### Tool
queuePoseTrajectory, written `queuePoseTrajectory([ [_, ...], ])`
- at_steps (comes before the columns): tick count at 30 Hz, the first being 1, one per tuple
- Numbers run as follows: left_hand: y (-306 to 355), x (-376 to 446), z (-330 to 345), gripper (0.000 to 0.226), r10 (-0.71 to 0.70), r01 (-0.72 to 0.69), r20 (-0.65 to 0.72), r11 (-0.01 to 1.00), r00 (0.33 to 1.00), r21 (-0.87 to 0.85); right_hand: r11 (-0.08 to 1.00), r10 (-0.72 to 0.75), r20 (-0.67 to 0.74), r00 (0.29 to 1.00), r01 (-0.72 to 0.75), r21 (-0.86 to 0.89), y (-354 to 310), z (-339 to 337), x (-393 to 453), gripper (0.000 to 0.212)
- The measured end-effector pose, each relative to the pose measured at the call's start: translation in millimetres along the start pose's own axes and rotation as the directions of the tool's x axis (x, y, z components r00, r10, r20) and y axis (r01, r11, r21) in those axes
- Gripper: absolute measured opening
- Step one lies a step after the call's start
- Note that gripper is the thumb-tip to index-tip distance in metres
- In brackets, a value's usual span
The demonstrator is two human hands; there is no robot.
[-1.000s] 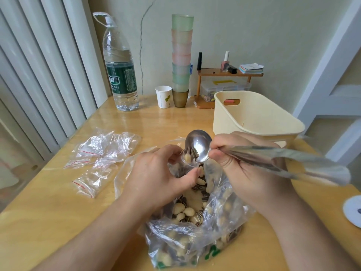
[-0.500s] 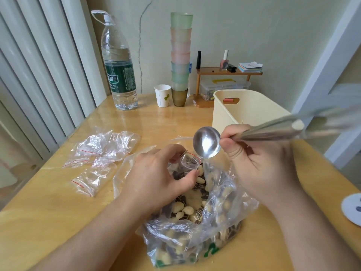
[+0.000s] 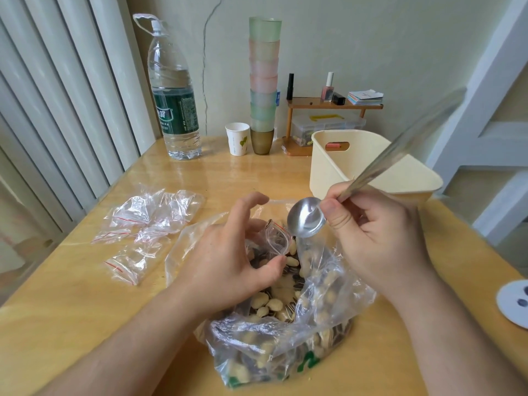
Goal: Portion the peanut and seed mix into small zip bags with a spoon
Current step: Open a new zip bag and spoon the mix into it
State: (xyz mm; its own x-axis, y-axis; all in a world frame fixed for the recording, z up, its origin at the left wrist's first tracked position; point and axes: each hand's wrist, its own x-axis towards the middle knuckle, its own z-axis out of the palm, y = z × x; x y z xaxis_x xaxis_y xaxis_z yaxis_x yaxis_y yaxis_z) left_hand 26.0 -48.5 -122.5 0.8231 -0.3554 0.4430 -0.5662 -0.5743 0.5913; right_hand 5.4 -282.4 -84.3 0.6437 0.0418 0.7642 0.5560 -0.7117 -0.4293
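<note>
Filling in hand: your left hand (image 3: 228, 258) pinches the small clear red-striped zip bag (image 3: 275, 238) open over the large clear bag of peanut-seed mix (image 3: 288, 315) on the table, your right hand (image 3: 377, 238) grips the apparently empty steel spoon (image 3: 307, 217); next, scoop again.

Shiny metal spoon (image 3: 306, 221), glossy wooden table (image 3: 85, 287)

zip bags (image 3: 148, 224) left of mix bag (image 3: 285, 324) — tub (image 3: 357, 167) behind

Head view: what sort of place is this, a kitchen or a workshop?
Neither, most likely: a table in a home room, perhaps a bedroom. A nail polish bottle stands on a small wooden shelf, beside stacked plastic cups and a large water bottle.
</note>
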Motion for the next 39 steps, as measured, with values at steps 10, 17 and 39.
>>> queuePoseTrajectory([
  [10, -2.4, 0.5, -1.4, 0.086, 0.220, -0.223, 0.038, 0.971, 0.975, 0.085, 0.994, 0.096, 0.128, 0.987, -0.103, 0.044, -2.9, 1.0, -0.9, 0.024],
  [17, -5.2, 1.0, 1.3, 0.092, 0.283, -0.285, 0.043, 0.958, 0.958, 0.040, 0.992, 0.101, 0.157, 0.982, -0.111, 0.053, -4.6, 3.9, -2.8, 0.019],
  [39, -9.0, 5.4, -1.6, 0.086, 0.017, -0.023, 0.075, 0.997, 0.997, 0.077, 0.993, 0.083, 0.143, 0.986, -0.094, 0.070, -6.1, 3.7, -2.6, 0.017],
])
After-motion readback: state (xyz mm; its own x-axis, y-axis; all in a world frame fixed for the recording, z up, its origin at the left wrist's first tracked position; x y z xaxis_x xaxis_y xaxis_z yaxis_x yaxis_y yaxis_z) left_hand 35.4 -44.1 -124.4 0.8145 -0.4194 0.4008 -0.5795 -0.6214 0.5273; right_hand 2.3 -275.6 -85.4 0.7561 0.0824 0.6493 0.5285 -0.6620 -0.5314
